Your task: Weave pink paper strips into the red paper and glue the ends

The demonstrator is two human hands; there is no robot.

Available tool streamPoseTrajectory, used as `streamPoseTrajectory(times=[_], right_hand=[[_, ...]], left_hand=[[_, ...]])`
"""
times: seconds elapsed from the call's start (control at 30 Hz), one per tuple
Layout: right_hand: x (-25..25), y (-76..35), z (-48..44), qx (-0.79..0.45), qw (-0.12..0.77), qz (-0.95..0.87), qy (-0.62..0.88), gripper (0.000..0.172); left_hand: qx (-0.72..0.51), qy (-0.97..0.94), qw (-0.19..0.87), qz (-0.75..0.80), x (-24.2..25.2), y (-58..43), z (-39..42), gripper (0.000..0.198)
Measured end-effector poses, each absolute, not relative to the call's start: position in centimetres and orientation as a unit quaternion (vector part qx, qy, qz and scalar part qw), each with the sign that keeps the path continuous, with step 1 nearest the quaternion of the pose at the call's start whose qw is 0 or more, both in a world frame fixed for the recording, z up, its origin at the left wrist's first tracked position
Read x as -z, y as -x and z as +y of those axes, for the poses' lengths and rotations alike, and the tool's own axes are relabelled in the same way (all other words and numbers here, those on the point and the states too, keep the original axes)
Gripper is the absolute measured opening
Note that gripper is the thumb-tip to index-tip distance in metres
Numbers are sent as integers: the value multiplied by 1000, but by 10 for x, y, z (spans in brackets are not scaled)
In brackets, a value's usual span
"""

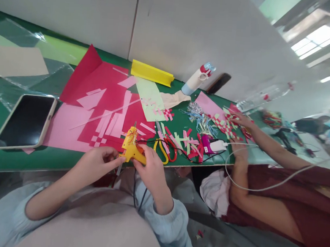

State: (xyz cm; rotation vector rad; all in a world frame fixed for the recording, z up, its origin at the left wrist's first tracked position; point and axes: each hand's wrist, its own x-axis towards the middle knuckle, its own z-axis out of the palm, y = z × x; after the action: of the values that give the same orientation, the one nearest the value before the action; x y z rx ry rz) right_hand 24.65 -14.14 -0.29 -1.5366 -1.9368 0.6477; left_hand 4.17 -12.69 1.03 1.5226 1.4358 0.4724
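In my right hand [151, 172] is the handle of a yellow hot glue gun [130, 145], its nozzle pointing away from me over the table's front edge. My left hand [100, 163] is closed, thumb and fingertips at the rear of the gun, where a pale glue stick [119, 169] hangs down. Red paper [108, 77] with pink strips [110, 123] lies just beyond. Right of the gun are scissors with yellow and red handles [162, 152]. A black cord runs near the gun and down below the table.
A phone [25, 120] lies at left. Cut paper strips [186, 142], a white plug adapter [217, 146] on a purple item and tinsel [202, 120] lie to the right. A bottle [198, 78] leans at the back. A co-worker's hands [242, 122] handle woven paper beside a looping white cable.
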Motion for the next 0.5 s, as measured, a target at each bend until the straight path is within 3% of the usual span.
streamPoseTrajectory(times=[0.2, 0.3, 0.5], right_hand=[[12, -254, -127, -501, 410, -531, 547, 35], [12, -252, -120, -636, 468, -385, 477, 42], [-2, -245, -117, -711, 509, -280, 396, 46]], left_hand=[[-260, -594, 491, 582, -14, -35, -124, 55], [-271, -590, 482, 588, -18, -34, -124, 54], [-261, -602, 478, 584, -22, -34, -126, 52]])
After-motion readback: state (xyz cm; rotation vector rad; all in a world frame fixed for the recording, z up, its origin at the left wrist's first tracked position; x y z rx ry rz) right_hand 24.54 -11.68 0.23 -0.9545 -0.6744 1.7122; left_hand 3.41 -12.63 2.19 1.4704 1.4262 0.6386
